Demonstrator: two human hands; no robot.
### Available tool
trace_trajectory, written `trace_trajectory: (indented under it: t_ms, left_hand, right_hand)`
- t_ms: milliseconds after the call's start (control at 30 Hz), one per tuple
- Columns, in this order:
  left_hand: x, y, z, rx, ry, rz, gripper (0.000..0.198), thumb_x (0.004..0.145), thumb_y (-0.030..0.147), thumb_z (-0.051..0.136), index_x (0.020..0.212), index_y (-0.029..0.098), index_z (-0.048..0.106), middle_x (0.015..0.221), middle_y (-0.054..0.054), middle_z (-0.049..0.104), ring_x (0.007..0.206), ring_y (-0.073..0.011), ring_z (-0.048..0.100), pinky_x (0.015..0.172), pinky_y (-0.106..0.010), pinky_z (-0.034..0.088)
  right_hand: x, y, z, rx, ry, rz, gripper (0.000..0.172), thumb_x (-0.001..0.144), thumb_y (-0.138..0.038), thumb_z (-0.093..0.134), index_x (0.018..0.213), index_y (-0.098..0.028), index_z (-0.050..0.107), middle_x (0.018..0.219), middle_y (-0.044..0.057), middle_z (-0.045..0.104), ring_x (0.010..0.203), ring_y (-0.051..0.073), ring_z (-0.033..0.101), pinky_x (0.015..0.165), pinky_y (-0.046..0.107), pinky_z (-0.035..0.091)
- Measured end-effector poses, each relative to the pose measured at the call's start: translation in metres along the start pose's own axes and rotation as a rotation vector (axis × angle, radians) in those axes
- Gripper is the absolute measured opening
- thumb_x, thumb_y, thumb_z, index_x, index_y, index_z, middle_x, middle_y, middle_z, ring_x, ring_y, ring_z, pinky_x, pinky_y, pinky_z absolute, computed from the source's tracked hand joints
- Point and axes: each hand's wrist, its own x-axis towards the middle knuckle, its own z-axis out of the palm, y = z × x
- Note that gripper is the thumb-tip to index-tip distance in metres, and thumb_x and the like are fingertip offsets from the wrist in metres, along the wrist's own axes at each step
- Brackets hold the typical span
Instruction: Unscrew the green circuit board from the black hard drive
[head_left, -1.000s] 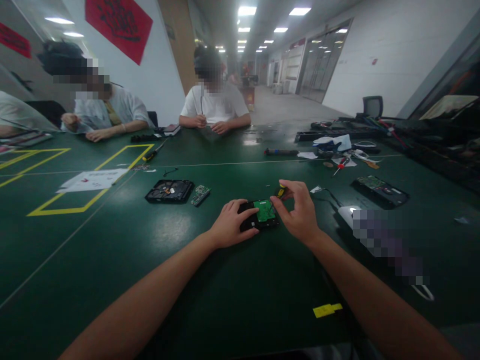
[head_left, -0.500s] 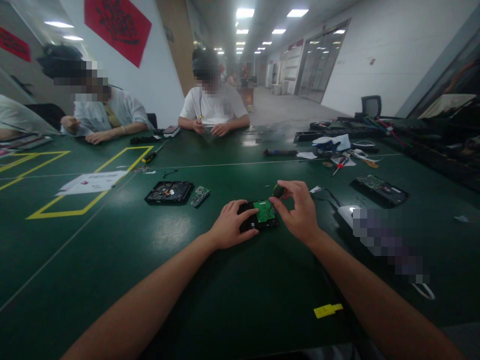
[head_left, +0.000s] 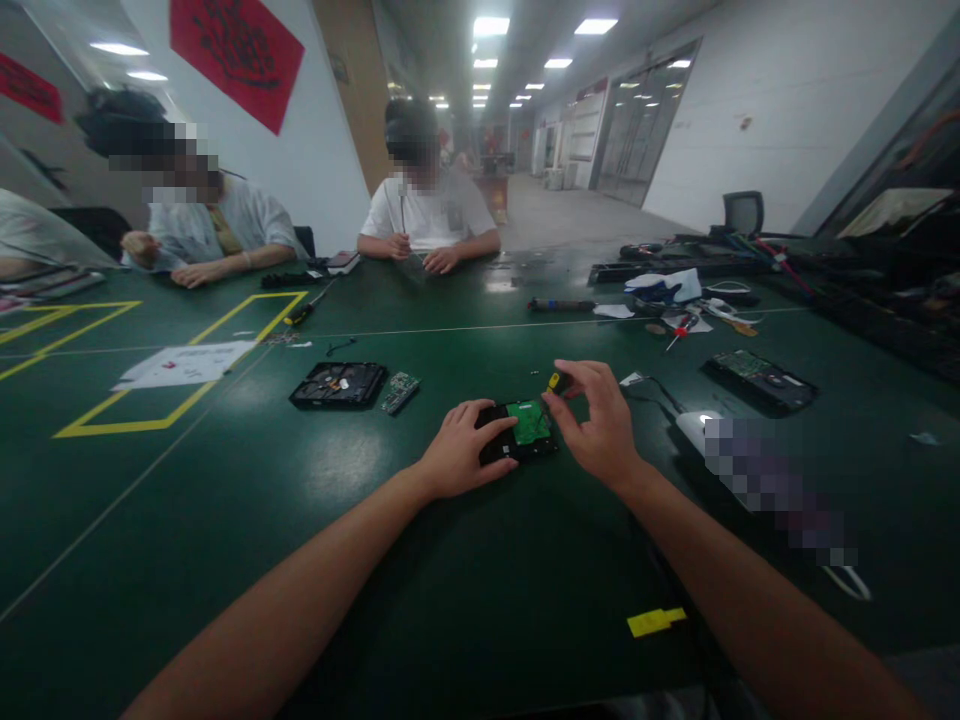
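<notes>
A black hard drive [head_left: 493, 452] with a green circuit board [head_left: 530, 424] facing up lies on the dark green table in front of me. My left hand [head_left: 461, 450] grips the drive from its left side, thumb along the near edge and fingers across the top. Between the thumb and fingers of my right hand [head_left: 596, 420] is the black and yellow handle of a screwdriver [head_left: 556, 383]. Its shaft points down at the right part of the board; the tip is too small to make out. Just beyond the drive lies a tiny screw-like piece [head_left: 535, 373].
Left of the drive are an opened hard drive [head_left: 337, 385] and a loose circuit board [head_left: 400, 393]. To the right lie another drive [head_left: 759, 381], a pale elongated device with a cable [head_left: 739, 465] and a red screwdriver [head_left: 682, 331]. Across the table sits a person [head_left: 429, 215].
The screwdriver handle has turned in my right fingers, so its yellow side now shows. My left hand and the hard drive have stayed put.
</notes>
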Motion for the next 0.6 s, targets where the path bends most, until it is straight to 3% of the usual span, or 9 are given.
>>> trace_trajectory:
  t_ms: [600]
  left_hand:
    - [-0.0007,-0.0023,0.0025,0.004,0.0,0.003,0.068,0.093,0.057,0.073,0.154,0.033,0.054,0.155,-0.015,0.042,0.143,-0.04,0.042,0.116,-0.062,0.04]
  right_hand:
    - [-0.006,0.0028,0.0038,0.017,-0.043,0.046,0.051,0.101,-0.025,0.064,0.149,-0.034,0.049,0.128,0.008,0.067,0.096,0.024,0.071,0.089,0.048,0.062]
